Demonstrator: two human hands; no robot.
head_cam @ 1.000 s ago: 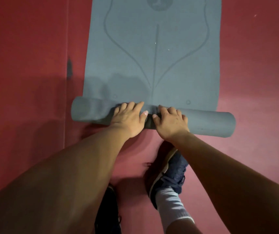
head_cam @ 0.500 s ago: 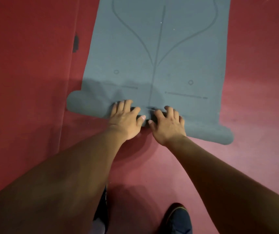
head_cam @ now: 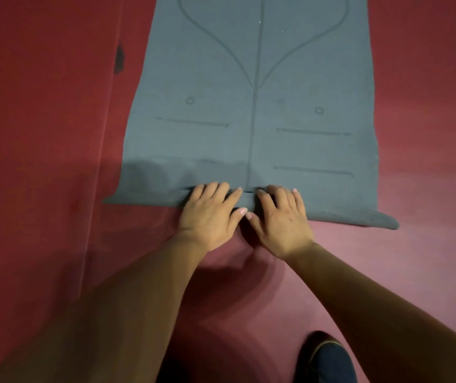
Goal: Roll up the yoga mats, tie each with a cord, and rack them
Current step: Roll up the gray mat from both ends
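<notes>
Asker: Where is the yoga mat (head_cam: 249, 106)?

Watcher: Flat on the red floor (head_cam: 41, 189), grey-blue, stretching away from the person. Only its near edge is turned over into a low, narrow roll lying crosswise (the right end looks thicker and rounder than the left).

Asker: And the hands?

Watcher: Both are on that roll, side by side near its middle. The left hand (head_cam: 210, 217) lies palm down, fingers spread and nearly straight, with the tips at the roll's far side. The right hand (head_cam: 282, 219) lies the same way, its fingers a little more bent. The two thumbs almost meet tip to tip at the mat's near rim. Neither hand is closed round anything; they press flat.

Asker: Anything printed on the mat?

Watcher: A dark centre line runs lengthwise and comes down between the hands. Two curves join it farther up, and each side has a small circle with short bars below it.

Asker: What else is around?

Watcher: A dark shoe (head_cam: 329, 360) is on the floor at the bottom right, nearer the person than the hands. A dark mark (head_cam: 119, 60) sits left of the mat, beside a straight seam (head_cam: 99, 189) in the floor.
</notes>
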